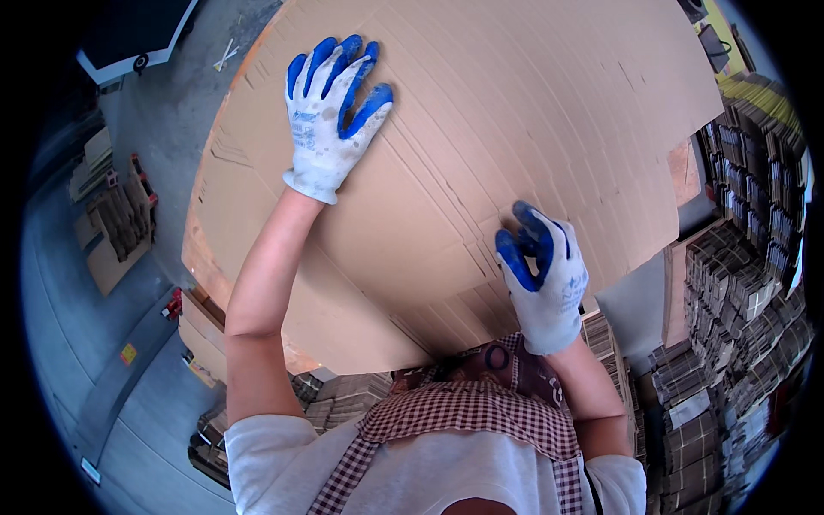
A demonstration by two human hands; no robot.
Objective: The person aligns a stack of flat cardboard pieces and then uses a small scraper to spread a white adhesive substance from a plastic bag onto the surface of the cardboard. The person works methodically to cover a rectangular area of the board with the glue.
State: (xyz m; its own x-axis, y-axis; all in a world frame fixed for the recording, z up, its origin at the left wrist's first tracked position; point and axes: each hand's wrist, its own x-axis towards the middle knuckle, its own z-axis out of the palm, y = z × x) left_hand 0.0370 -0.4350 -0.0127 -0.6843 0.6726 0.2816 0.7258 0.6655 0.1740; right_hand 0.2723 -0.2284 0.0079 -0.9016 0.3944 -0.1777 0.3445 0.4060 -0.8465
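A large sheet of brown cardboard, marked with crease lines and slots, spreads out in front of me. My left hand, in a white glove with blue-coated fingers, lies flat on its far left part with the fingers spread. Over the near right part of the sheet is my right hand, in a matching glove. Its fingers are curled, the thumb and forefinger tips stand a little apart, and nothing shows between them. Whether the right fingertips touch the cardboard I cannot tell. The sheet's near edge reaches my checked apron.
Tied stacks of flat cardboard rise along the right side. More bundles lie low by my left side. On the floor at left are cardboard pieces. A dark, white-edged cart-like object stands at the far left.
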